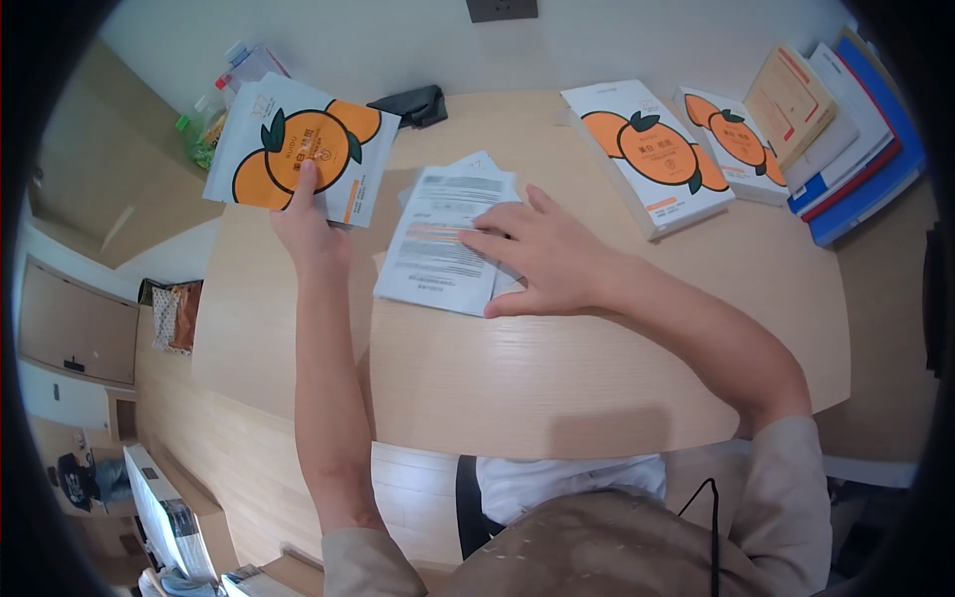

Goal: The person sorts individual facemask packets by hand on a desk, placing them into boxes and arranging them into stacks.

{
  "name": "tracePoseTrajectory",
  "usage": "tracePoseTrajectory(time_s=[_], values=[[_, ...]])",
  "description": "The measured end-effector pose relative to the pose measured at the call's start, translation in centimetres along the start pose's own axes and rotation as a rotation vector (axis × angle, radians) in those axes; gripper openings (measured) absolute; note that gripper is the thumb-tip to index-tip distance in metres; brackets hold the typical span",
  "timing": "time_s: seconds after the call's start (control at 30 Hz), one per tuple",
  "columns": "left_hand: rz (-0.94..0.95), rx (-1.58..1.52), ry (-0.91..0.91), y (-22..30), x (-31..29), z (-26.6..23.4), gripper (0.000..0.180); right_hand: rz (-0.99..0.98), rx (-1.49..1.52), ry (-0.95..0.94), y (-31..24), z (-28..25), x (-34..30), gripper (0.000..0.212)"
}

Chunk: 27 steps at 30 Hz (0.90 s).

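Observation:
My left hand (311,231) is closed on a flat white sachet (362,177) printed with large oranges and green leaves, thumb on its front. It is held up over the left part of the table; whether more than one sachet is in the grip I cannot tell. Nearer the middle, my right hand (552,257) has its fingers spread over a small loose pile of flat sachets (434,261). The top one lies with its text-covered back upward. My right fingertips and thumb rest at its right edge, and others peek out beneath it.
Two white boxes with the orange print, a larger one (652,159) and a smaller one (734,147), lie at the back right. Beside them lean books and blue folders (875,169). A black pouch (418,105) and plastic bottles (204,134) are at the back left of the table (477,378).

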<state>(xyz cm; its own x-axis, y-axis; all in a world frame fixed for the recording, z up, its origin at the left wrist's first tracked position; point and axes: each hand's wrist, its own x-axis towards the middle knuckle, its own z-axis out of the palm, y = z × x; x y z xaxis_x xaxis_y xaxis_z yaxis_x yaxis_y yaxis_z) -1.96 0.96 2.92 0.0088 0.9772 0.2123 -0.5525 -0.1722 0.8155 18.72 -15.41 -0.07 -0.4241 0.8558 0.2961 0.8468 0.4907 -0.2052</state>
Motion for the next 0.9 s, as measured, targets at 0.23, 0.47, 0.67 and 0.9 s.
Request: tracePoseTrajectory(time_s=[0.23, 0.47, 0.67, 0.9], values=[[-0.023, 0.062, 0.041, -0.5, 0.0, -0.2, 0.03, -0.167, 0.015, 0.144, -0.3, 0.1, -0.4, 0.039], [-0.119, 0.084, -0.121, -2.0, 0.1, -1.0, 0.03, 0.251, 0.485, 0.554, -1.1, -3.0, -0.6, 0.019], [-0.34, 0.265, -0.369, -3.0, -6.2, 4.4, 0.024, 0.772, 1.024, 0.872, 4.0, -3.9, 0.8, 0.034], [-0.229, 0.401, -0.57, -3.5, -9.0, 5.5, 0.03, 0.877, 0.849, 0.744, 4.3, -1.7, 0.8, 0.034]])
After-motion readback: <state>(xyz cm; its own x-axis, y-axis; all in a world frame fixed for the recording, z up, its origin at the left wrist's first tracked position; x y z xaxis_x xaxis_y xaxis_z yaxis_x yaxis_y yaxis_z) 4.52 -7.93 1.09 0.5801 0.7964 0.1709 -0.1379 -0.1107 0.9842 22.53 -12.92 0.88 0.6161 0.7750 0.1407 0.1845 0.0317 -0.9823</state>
